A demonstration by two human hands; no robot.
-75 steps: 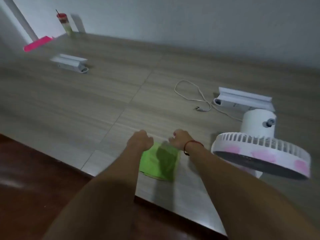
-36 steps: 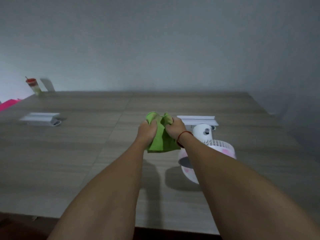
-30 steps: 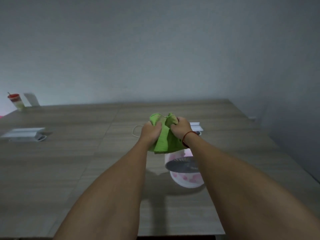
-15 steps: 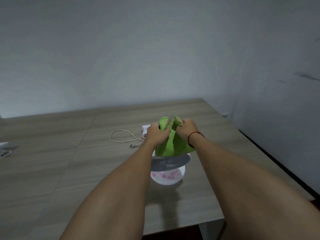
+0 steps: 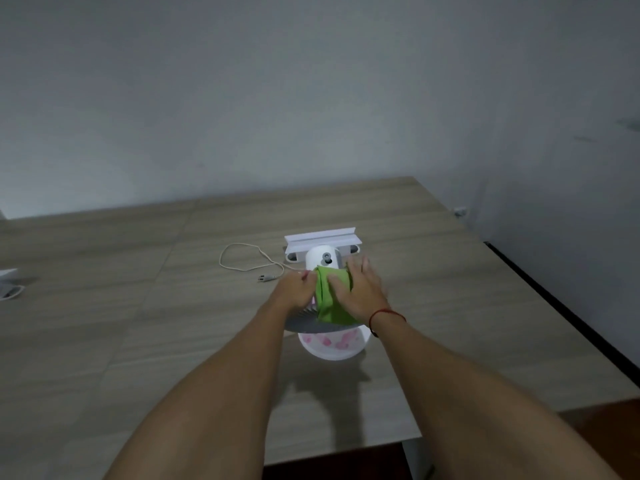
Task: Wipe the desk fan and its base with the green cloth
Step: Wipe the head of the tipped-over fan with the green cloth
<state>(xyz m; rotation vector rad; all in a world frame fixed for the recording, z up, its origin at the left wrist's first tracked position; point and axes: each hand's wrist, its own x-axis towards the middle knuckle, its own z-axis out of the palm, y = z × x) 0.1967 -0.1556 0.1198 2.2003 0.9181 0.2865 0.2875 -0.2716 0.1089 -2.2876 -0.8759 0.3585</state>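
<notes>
A white desk fan (image 5: 330,341) with pink patches stands on the wooden table (image 5: 450,306), its grille facing up under my arms and its motor housing (image 5: 323,261) behind. The green cloth (image 5: 329,299) lies draped over the top of the fan head. My right hand (image 5: 360,289) presses flat on the cloth with fingers spread. My left hand (image 5: 294,289) grips the fan's left rim beside the cloth's edge; whether it also pinches the cloth I cannot tell.
A white plastic bracket (image 5: 322,240) lies just behind the fan. The fan's white cord and plug (image 5: 249,265) curl to the left. Another white item (image 5: 8,285) sits at the far left edge. The table's right edge (image 5: 554,306) and near edge are close.
The cloth, held bunched in both hands above the fan, has come down onto the fan head. My right hand has flattened on it and my left has shifted to the rim.
</notes>
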